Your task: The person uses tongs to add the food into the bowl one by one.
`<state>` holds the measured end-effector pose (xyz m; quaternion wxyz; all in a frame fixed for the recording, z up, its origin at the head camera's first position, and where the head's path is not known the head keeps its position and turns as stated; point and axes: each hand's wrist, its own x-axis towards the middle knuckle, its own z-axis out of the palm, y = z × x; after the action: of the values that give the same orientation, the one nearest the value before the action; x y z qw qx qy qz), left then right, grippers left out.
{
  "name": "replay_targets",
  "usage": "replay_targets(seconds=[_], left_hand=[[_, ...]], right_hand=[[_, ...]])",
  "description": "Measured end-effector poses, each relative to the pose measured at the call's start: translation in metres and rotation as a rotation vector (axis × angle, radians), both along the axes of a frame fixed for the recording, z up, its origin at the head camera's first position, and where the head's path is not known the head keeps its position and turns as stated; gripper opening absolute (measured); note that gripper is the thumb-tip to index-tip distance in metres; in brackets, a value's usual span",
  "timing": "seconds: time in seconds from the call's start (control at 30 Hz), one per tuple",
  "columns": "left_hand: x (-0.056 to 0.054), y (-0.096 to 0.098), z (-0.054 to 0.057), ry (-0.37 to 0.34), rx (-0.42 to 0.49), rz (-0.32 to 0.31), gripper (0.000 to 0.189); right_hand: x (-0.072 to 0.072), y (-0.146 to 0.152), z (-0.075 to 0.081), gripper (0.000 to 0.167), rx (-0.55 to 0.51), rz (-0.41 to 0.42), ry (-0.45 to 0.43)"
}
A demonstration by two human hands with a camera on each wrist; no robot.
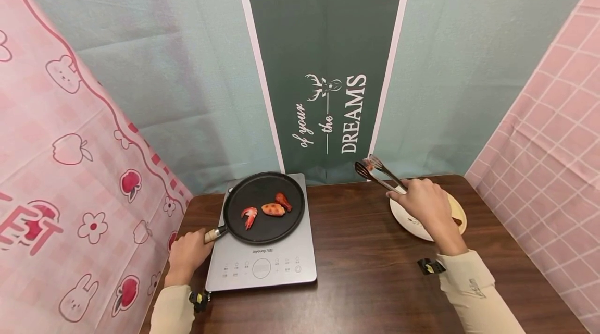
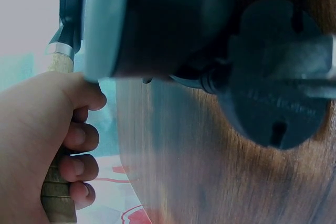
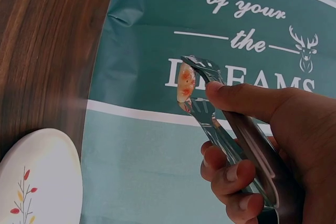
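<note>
My left hand [image 1: 187,252] grips the wooden handle [image 1: 213,234] of a black round frying pan [image 1: 255,188]. In the pan lie a shrimp [image 1: 250,216], a chicken wing [image 1: 273,210] and a small drumstick [image 1: 283,201]. My right hand [image 1: 425,206] holds metal tongs [image 3: 251,142], thumb on one arm and fingers curled round the other. Between the tong tips is a pale food piece [image 3: 186,82] with orange-red spots; its kind is unclear. Hand and tongs are above a white plate [image 1: 402,217] with a sprig pattern, which the hand partly hides.
Under the pan is a silver induction cooker [image 1: 304,266], its control panel facing me. Both stand on a dark wooden table [image 1: 356,250]. A brown item [image 1: 457,221] lies at the plate's yellowish right side. Printed cloth [image 1: 323,21] hangs behind the table, with pink cloth at both sides.
</note>
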<state>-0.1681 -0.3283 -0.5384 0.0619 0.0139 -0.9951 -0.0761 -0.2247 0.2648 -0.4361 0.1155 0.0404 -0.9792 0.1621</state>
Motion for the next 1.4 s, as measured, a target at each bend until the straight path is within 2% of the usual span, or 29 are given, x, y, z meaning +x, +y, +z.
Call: replay_targets(seconds=[0.2,0.53,1.4], left_hand=[[0.0,-0.001,-0.001,0.003,-0.001,-0.006,0.025],[0.0,-0.001,-0.002,-0.002,0.006,-0.007,0.024],[0.001,-0.001,-0.001,0.0,0.009,-0.01,0.025]], right_hand=[[-0.003,-0.006,0.0,0.036,0.01,-0.005,0.033],[-0.004,-0.018,0.002,0.041,0.005,0.0,0.005],[-0.007,-0.042,0.003,0.039,-0.01,0.043,0.038]])
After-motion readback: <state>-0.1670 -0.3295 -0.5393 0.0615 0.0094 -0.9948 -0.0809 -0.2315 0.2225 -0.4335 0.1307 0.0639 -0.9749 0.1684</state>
